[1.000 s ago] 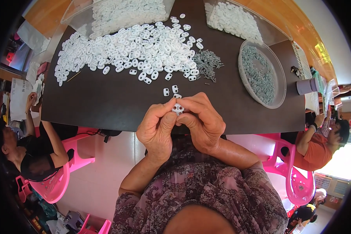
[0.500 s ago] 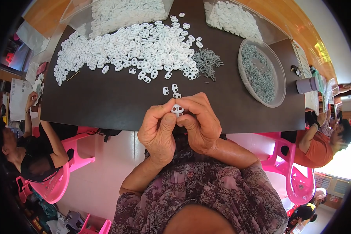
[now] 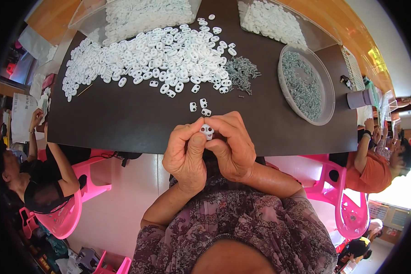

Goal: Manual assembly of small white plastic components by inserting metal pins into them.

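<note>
My left hand (image 3: 186, 157) and my right hand (image 3: 233, 148) meet just above the table's near edge. Between their thumbs and index fingers they pinch a small white plastic cord lock (image 3: 207, 129) with two round holes facing up. Fingertips hide its sides, and whether a spring sits inside I cannot tell. Just beyond my fingertips lie three loose white two-hole pieces, the closest being this one (image 3: 206, 112). A large heap of white oval plastic pieces (image 3: 155, 57) spreads over the table's far left, with a small pile of grey metal springs (image 3: 243, 73) at its right end.
A round clear tub (image 3: 329, 89) of springs stands to the right. Clear bins of white parts, one at back left (image 3: 87, 17) and one at back right (image 3: 322, 33), line the far side. A thin stick (image 3: 84, 89) lies by the heap. People sit on pink chairs at both sides.
The cord lock has tilted slightly in my fingers, so its two holes now show more plainly. Both hands keep their pinch, and the right has shifted a little to the left.
</note>
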The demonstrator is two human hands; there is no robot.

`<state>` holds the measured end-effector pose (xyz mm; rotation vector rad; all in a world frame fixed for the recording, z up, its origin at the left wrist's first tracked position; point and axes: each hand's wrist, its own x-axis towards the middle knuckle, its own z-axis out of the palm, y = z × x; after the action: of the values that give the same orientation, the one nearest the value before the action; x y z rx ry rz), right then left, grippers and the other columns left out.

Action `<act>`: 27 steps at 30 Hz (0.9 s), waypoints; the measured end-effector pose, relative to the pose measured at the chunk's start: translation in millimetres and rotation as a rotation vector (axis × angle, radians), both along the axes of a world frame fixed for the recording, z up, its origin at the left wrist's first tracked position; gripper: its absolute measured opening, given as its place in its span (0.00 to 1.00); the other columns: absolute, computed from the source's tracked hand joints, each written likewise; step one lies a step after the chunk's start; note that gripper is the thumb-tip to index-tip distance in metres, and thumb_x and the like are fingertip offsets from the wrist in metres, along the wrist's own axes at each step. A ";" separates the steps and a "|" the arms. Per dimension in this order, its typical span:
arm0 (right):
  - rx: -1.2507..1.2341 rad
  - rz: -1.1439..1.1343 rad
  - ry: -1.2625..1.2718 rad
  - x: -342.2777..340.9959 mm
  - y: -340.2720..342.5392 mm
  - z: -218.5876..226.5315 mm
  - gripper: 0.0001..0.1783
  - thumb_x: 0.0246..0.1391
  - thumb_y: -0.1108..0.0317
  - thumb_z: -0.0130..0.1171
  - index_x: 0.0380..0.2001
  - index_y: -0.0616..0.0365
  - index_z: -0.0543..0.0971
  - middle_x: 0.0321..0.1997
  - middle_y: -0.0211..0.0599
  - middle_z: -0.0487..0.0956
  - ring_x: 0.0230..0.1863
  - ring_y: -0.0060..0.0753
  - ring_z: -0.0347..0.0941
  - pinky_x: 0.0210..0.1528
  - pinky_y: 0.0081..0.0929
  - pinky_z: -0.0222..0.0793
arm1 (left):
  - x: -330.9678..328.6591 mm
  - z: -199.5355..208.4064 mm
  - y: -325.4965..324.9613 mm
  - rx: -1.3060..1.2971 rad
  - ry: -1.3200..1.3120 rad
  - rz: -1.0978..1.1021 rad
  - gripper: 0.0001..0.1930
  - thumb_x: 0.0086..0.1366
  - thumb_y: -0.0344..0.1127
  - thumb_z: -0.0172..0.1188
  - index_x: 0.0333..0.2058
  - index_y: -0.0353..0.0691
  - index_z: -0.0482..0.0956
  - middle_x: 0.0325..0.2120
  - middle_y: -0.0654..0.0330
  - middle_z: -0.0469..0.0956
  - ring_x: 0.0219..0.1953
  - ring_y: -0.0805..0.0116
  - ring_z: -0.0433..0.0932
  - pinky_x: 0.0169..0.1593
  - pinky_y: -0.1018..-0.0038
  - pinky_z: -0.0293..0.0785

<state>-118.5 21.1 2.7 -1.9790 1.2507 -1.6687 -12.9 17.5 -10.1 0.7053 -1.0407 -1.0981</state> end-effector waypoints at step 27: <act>-0.173 -0.074 0.063 5.1 -6.8 -6.2 0.13 0.49 0.75 0.60 0.39 0.66 0.74 0.32 0.42 0.75 0.29 0.38 0.69 0.29 0.28 0.66 | -8.5 -10.7 3.7 -0.115 -0.105 0.122 0.10 0.67 0.31 0.52 0.42 0.30 0.74 0.29 0.62 0.71 0.30 0.77 0.67 0.35 0.82 0.65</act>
<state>-113.5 14.3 -3.5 -2.1230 1.2539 -1.8191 -21.4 21.2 -20.8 0.7302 -1.1265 -0.8970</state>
